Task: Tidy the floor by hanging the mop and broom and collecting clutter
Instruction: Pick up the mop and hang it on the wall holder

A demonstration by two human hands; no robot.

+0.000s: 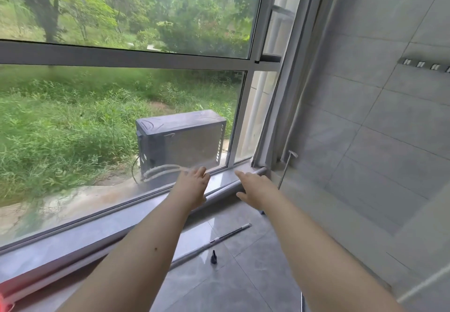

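Note:
A long pale pole (222,191) lies along the front edge of the grey window sill (73,241); its left end meets something red (6,289) at the frame's edge. My left hand (192,188) reaches out with straight fingers and rests over the pole near the glass. My right hand (255,187) hovers just right of it, fingers straight and thumb spread, above the pole's right part. Neither hand curls round the pole. A thinner metal pole (211,240) lies on the floor tiles below, with a small black piece (213,257) beside it.
A hook rack (423,65) is mounted on the tiled wall at the upper right. A grey curtain (282,87) hangs in the window corner, and a thin rod (286,168) leans there. Beyond the glass stands an outdoor unit (180,138) in grass.

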